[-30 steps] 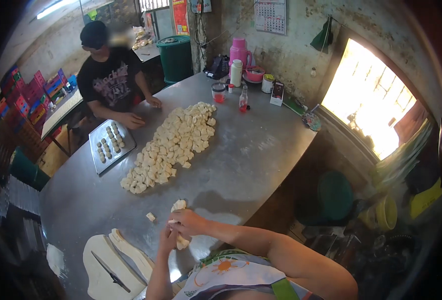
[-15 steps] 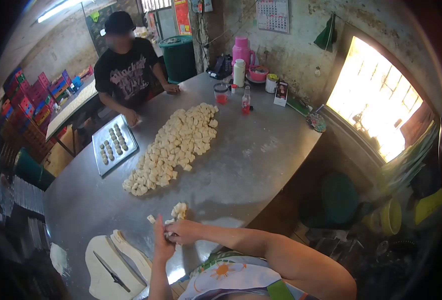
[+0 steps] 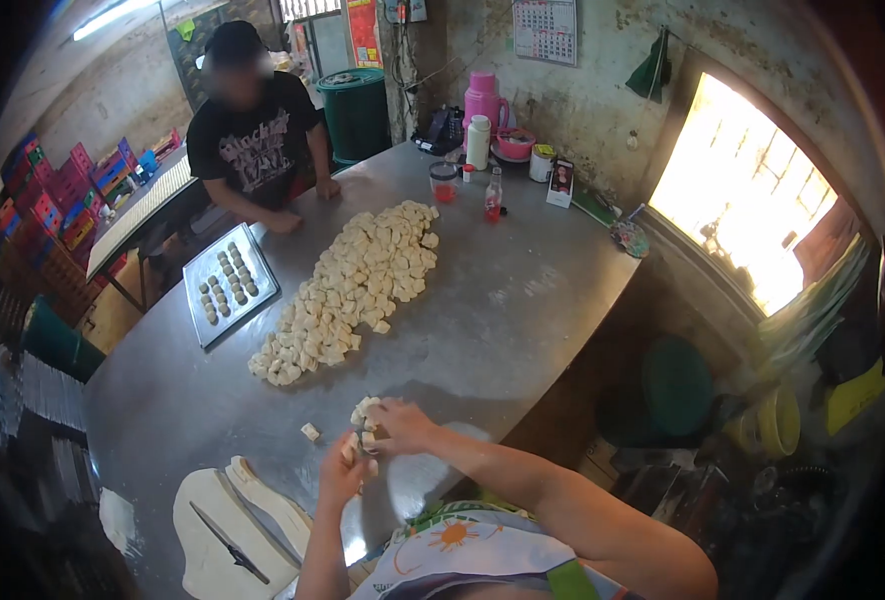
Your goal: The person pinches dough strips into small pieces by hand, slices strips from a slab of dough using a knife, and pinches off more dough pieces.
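My left hand (image 3: 341,472) is closed around pale dough pieces (image 3: 352,446) near the table's front edge. Just right of it, my right hand (image 3: 401,428) has its fingers curled over more dough pieces (image 3: 365,411). One small dough cube (image 3: 310,432) lies alone to the left of my hands. Beyond them a long heap of cut dough (image 3: 348,290) runs across the metal table (image 3: 463,340). At the lower left, a knife (image 3: 229,543) rests on a flat dough slab (image 3: 203,510), with a dough strip (image 3: 268,500) beside it.
A co-worker (image 3: 258,140) stands across the table beside a tray (image 3: 201,285) of small round dough balls. At the back are a pink thermos (image 3: 483,103), a white bottle (image 3: 478,143), a bottle with red liquid (image 3: 493,195) and a lidded jar (image 3: 445,183).
My hands have moved apart slightly, my right hand shifting up and right. Dough pieces now show between them. The co-worker has straightened and their hands have shifted along the far table edge.
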